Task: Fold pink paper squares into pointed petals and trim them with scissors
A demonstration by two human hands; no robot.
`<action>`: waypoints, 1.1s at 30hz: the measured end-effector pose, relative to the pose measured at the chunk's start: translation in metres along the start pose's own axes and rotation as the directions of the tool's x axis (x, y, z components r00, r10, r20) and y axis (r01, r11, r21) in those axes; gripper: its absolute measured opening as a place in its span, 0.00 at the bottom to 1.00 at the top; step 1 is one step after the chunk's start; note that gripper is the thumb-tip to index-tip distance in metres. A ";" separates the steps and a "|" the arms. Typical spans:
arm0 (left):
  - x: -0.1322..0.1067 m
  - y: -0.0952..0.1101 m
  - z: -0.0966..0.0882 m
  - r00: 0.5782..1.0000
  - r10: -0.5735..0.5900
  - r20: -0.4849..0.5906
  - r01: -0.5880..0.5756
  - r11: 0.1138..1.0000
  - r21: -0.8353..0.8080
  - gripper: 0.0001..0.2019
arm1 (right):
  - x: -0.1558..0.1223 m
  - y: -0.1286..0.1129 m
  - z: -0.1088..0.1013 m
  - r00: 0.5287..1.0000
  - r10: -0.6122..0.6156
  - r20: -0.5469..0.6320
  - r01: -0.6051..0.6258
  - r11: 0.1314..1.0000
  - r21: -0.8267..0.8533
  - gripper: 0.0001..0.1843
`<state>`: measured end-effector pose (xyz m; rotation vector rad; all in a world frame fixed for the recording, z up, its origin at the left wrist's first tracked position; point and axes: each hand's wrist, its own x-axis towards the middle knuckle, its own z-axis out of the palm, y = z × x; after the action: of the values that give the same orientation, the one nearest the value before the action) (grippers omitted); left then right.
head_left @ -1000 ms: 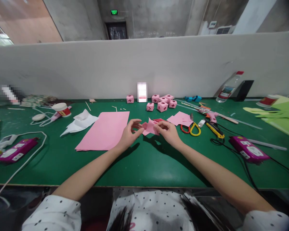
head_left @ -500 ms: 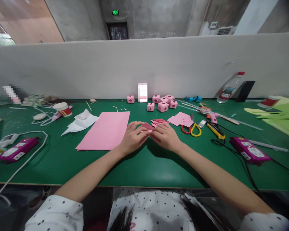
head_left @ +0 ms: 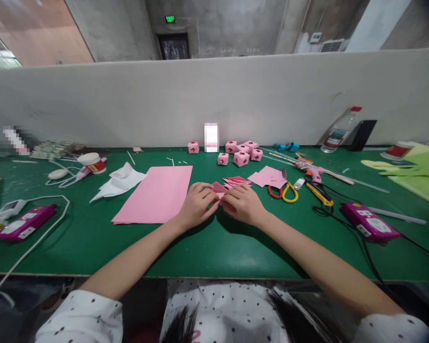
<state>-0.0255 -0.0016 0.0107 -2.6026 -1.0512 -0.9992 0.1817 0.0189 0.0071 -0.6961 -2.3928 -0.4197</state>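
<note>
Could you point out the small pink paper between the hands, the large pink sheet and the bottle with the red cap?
Small pink paper point(head_left: 218, 187): head view, on its upper visible part.
Large pink sheet point(head_left: 157, 194): head view, middle of its flat top.
Bottle point(head_left: 336, 136): head view, on its label.

Seven pink boxes point(head_left: 241, 158), one bottle point(head_left: 338, 133)

A bottle point(head_left: 338, 136) stands at the right by the far edge of the table point(head_left: 221, 259), a cup point(head_left: 92, 163) well to its left; two purple power strips point(head_left: 370, 222) lie nearer the front edge.
</note>
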 end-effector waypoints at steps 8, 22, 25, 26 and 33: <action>0.001 -0.001 0.002 0.998 -0.045 -0.041 0.045 0.999 -0.011 0.03 | 0.000 0.007 0.003 0.990 0.132 -0.053 -0.124 0.984 0.126 0.04; 0.003 -0.009 -0.002 0.909 -0.412 0.063 0.402 0.825 -0.397 0.04 | -0.009 0.042 -0.004 0.879 0.472 -0.072 -0.431 0.849 0.305 0.09; 0.003 -0.009 -0.002 0.905 -0.419 0.078 0.413 0.816 -0.405 0.04 | -0.007 0.037 -0.004 0.842 0.538 -0.037 -0.479 0.778 0.407 0.14; 0.003 -0.009 -0.002 0.905 -0.417 0.082 0.412 0.816 -0.406 0.04 | -0.005 0.035 -0.004 0.832 0.555 -0.006 -0.494 0.744 0.449 0.15; 0.002 -0.006 -0.001 0.891 -0.426 0.158 0.445 0.746 -0.495 0.05 | 0.001 0.017 0.003 0.804 0.519 0.291 -0.548 0.453 0.703 0.18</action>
<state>-0.0284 0.0040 0.0122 -2.8424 -1.6581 -1.5378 0.1895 0.0344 0.0073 -0.9661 -1.9168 0.8644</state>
